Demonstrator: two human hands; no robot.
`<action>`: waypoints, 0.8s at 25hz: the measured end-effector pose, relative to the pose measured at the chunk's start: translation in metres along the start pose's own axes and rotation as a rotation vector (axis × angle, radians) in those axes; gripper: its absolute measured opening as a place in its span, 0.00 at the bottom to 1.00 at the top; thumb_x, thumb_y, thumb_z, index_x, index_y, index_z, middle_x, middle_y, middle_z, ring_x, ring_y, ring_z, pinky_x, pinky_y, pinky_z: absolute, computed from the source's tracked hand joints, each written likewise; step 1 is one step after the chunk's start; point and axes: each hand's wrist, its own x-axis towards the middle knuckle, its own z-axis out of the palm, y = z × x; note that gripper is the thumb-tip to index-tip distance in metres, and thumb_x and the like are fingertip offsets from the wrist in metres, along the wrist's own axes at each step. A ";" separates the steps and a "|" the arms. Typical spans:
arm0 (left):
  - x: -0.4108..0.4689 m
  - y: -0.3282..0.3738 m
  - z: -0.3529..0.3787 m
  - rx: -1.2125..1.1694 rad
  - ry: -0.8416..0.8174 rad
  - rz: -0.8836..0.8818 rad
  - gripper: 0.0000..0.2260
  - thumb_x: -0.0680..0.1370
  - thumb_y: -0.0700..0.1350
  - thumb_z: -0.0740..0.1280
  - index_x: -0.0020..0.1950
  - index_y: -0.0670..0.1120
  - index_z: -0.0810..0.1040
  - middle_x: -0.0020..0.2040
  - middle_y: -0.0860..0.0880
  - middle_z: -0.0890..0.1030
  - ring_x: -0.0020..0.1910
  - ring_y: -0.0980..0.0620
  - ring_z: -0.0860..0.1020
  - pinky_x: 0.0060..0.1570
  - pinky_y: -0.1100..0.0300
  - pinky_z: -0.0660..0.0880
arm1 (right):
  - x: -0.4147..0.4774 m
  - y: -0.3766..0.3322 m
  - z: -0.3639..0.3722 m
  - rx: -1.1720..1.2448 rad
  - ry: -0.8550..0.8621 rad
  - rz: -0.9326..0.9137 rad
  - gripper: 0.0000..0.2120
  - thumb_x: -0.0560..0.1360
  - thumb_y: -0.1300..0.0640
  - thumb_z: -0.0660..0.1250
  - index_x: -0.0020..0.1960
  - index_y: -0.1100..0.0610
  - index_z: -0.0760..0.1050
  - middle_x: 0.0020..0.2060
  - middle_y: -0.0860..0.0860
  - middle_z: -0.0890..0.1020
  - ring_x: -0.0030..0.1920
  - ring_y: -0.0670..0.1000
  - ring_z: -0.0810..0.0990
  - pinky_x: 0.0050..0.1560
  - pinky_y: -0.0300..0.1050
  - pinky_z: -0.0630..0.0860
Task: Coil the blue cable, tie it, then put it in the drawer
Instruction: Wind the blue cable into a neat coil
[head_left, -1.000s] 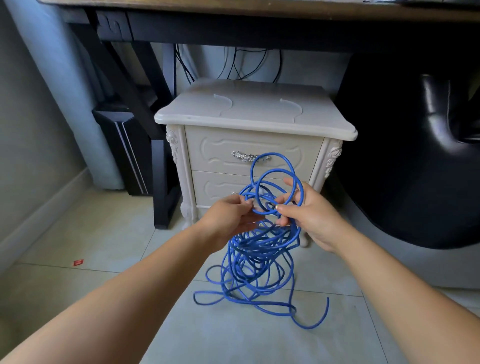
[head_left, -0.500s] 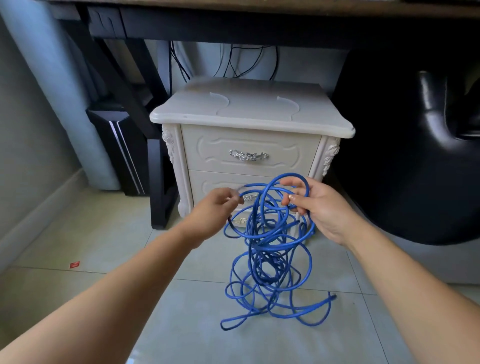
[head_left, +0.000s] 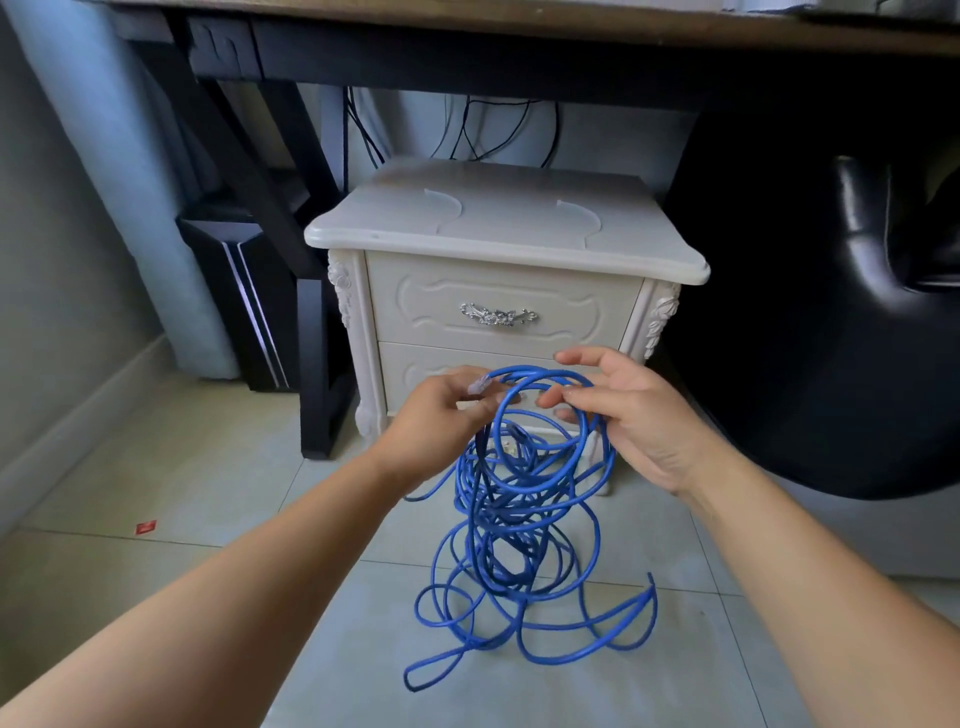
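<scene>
A long blue cable (head_left: 511, 525) hangs in a loose tangle from both hands down to the tiled floor, where several loops lie spread out. My left hand (head_left: 441, 421) pinches the cable's end, with its clear plug showing at the fingertips. My right hand (head_left: 631, 415) holds a loop of the cable over its curled fingers, index finger stretched out above it. Behind the hands stands a cream nightstand (head_left: 504, 234) with two shut drawers; the top drawer (head_left: 498, 306) has a silver handle, and the lower one is partly hidden by my hands.
A dark desk (head_left: 519, 47) spans overhead, its black leg (head_left: 317, 364) just left of the nightstand. A black computer tower (head_left: 244, 301) stands further left. A black leather chair (head_left: 831, 312) fills the right. A small red scrap (head_left: 146, 527) lies on the floor.
Both hands have come a little closer together at the top of the tangle. The left hand now shows the plug end, and the top loop lies flatter across the right hand's fingers.
</scene>
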 end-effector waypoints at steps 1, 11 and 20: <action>-0.002 0.002 0.003 0.000 0.026 0.017 0.07 0.80 0.40 0.67 0.53 0.42 0.83 0.53 0.45 0.82 0.50 0.58 0.80 0.51 0.68 0.75 | -0.002 -0.003 0.001 0.033 0.013 0.025 0.12 0.77 0.70 0.61 0.56 0.58 0.74 0.38 0.58 0.84 0.45 0.55 0.82 0.56 0.52 0.76; -0.008 0.007 0.011 0.116 0.215 0.108 0.05 0.76 0.43 0.72 0.50 0.48 0.86 0.48 0.51 0.80 0.51 0.58 0.78 0.53 0.72 0.70 | 0.003 -0.007 -0.001 0.147 0.068 0.201 0.13 0.79 0.68 0.61 0.62 0.67 0.74 0.44 0.61 0.80 0.41 0.56 0.80 0.41 0.51 0.83; -0.009 0.008 0.011 0.221 0.376 0.264 0.03 0.69 0.46 0.78 0.41 0.52 0.86 0.40 0.56 0.81 0.42 0.57 0.79 0.46 0.61 0.75 | 0.011 0.005 -0.005 0.186 -0.175 0.357 0.21 0.70 0.67 0.66 0.64 0.64 0.76 0.43 0.58 0.75 0.38 0.50 0.71 0.39 0.46 0.81</action>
